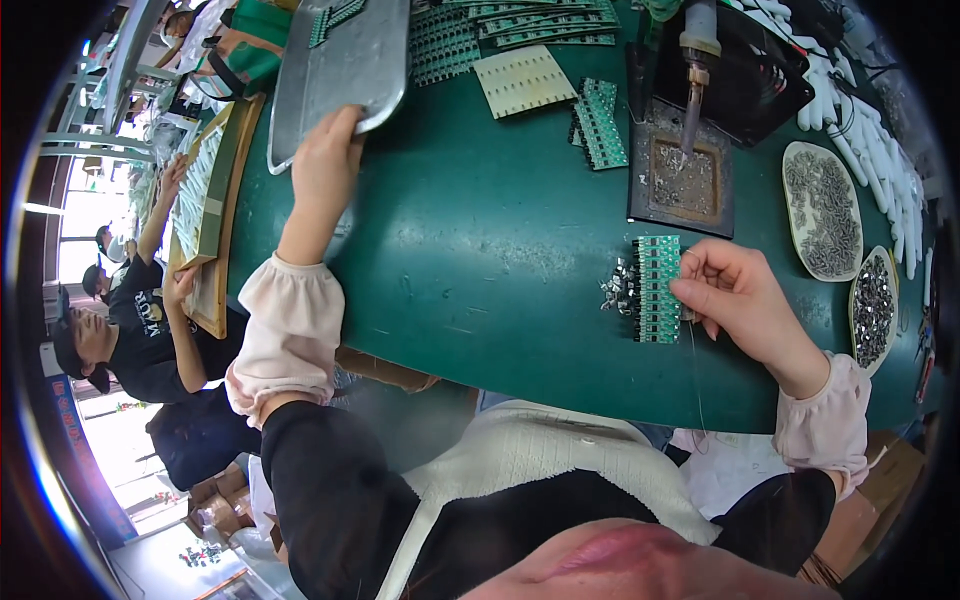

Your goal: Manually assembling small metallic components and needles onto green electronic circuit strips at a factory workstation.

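My left hand [325, 165] is closed on the near rim of a shallow metal tray [335, 85], with small green board strips [333, 22] at its far end. At the right, my right hand [738, 296] pinches the right edge of a green circuit board panel [658, 290] with rows of black parts. A thin solder wire [697, 375] runs from those fingers and hangs toward the table's near edge. Against the panel's left side lies a small heap of shiny metal pieces [618, 287]. The fingertips under the panel are hidden.
A soldering iron [692, 100] points down over a framed dross tray [688, 178], by a black fan [750, 75]. Panels [525, 80] lie behind. Dishes of metal pins [825, 215] and shiny parts [873, 310] stand right, near white tubes [870, 150]. A co-worker [130, 330] works left.
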Motion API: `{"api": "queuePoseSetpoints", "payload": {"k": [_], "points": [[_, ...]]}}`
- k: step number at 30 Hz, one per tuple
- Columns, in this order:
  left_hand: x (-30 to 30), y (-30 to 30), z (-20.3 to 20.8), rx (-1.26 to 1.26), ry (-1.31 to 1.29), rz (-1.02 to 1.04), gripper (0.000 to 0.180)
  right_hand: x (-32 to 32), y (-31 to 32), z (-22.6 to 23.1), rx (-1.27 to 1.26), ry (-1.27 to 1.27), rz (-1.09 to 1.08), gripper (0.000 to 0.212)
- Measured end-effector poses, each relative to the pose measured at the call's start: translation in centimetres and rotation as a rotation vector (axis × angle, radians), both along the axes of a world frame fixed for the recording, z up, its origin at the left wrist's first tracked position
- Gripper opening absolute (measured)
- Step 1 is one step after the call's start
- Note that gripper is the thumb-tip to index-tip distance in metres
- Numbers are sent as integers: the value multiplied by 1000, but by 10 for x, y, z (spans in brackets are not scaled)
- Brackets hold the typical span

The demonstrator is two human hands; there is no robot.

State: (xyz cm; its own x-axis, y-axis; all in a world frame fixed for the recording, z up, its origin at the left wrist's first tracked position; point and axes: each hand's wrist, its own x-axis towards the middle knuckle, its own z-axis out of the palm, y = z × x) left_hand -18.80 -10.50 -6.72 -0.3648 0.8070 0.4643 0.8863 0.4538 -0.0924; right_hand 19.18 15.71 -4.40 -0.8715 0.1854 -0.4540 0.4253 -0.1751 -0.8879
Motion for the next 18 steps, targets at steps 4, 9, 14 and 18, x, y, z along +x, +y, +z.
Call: {"api": "queuePoseSetpoints", "payload": {"k": [4, 9, 14, 18], "points": [[23, 11, 24, 14, 25, -9, 32, 1, 0, 1, 14, -18, 16, 10], [99, 33, 50, 208, -28, -243, 40, -6, -3, 4, 29, 2, -13, 10], [168, 72, 52, -203, -1975, -280, 35, -10, -5, 4, -4, 69, -46, 9], [187, 106, 32, -186, -2183, -216, 25, -15, -7, 5, 34, 73, -67, 9]]}}
